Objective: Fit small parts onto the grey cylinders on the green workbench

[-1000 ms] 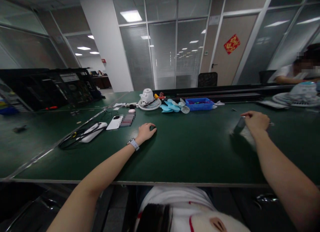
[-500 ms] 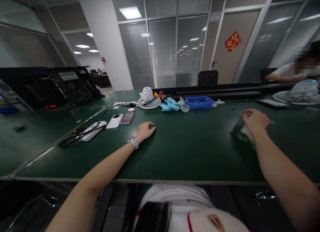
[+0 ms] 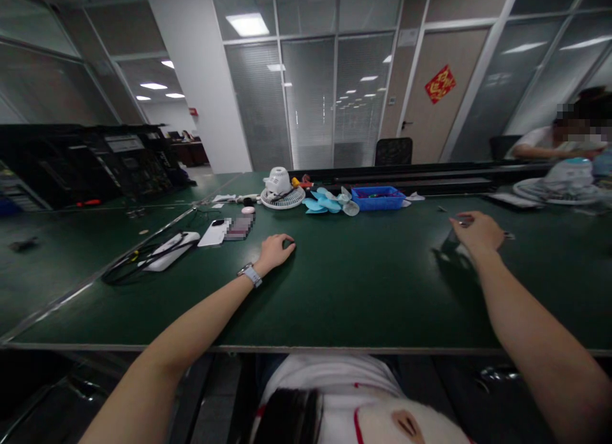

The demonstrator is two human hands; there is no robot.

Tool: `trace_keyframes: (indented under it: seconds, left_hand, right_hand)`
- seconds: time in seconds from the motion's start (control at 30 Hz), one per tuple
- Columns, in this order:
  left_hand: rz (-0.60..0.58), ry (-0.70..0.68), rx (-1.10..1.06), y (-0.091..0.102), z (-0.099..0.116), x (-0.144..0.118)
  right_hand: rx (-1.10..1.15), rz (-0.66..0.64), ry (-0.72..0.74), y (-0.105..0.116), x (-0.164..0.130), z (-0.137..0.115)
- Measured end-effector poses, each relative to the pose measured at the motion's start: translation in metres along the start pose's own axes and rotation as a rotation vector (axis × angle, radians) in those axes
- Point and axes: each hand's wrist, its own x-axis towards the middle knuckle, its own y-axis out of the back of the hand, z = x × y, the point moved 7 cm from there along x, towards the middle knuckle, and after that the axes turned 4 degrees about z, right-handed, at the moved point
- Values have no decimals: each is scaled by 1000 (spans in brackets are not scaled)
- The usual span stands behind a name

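Note:
My left hand (image 3: pixel 275 251), with a watch (image 3: pixel 250 274) on its wrist, rests on the green table (image 3: pixel 344 291). Its fingers are loosely bent, with a gap between thumb and forefinger and nothing visible in it. Farther right, my right hand (image 3: pixel 480 234) is held just over the table with the fingertips pinched together. From them hangs a thin, see-through grey piece (image 3: pixel 449 241), its exact kind unclear. Small metal bits (image 3: pixel 509 236) lie just right of this hand, and another small piece (image 3: pixel 442 209) lies beyond it.
Along the back are a white fan part (image 3: pixel 277 183), blue fan blades (image 3: pixel 325 203) and a blue tray (image 3: pixel 377 199). Phones (image 3: pixel 211 234) and a white power strip with black cable (image 3: pixel 169 256) lie left. At far right a person (image 3: pixel 540 144) sits behind another fan (image 3: pixel 568 176).
The view has shifted slightly, so everything sits a little farther left. My right hand keeps its pinch on the see-through piece; my left hand stays on the table.

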Motion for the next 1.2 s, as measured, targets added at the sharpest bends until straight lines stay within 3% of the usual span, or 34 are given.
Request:
trace_keyframes:
  seconds: [0.3,0.53,0.77,0.87,1.0,1.2]
  left_hand:
    - [-4,6,-11,-2,-4,2]
    - [4,0,-8,-3,-7,3]
    - [-2,-17,0,-1,-3,1]
    - [5,-39,8,-1,2,-1]
    - [24,-88,-36,-2,10,-5]
    - [59,-427,-179,7,51,-24]
  right_hand:
    - [97,-235,-178,-26,2,26]
    - [74,-349,-219,-29,9,30]
    - [-10,-297,-174,-23,4,22]
    - [-1,-273,-112,-22,-10,-4]
    - [226,-274,87,-29,-49,-75]
    - [840,-621,356,-29,-165,-193]
